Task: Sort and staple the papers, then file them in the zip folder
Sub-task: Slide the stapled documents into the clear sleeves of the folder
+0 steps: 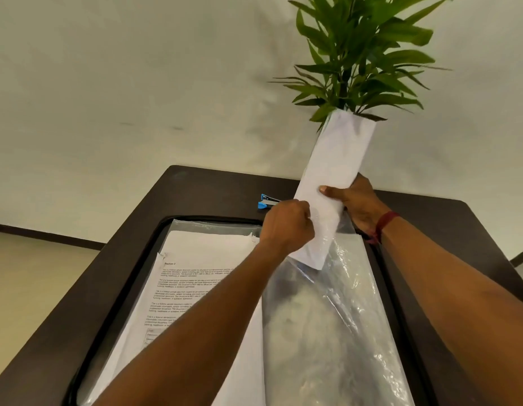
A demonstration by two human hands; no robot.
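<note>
White paper bundle (336, 171) was held up, bent into long curved shape, low end at mouth of clear crinkly plastic zip folder (327, 317). Left hand (286, 227): fingers curled tight on bundle edge. Right hand (357, 203): fingers wrapped round bundle, thumb pressed flat. Flat printed sheets (196, 259) were laid beside. Small blue stapler (267, 201) was left on dark smooth table (78, 288).

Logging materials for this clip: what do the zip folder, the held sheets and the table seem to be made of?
The zip folder: thin clear plastic film, glossy; it wrinkles, glares, and shows paper through it. The held sheets: plain white paper, matte; they curve softly in the right hand. The table: dark brown, low sheen, probably wood or laminate; no grain shows to settle it.
</note>
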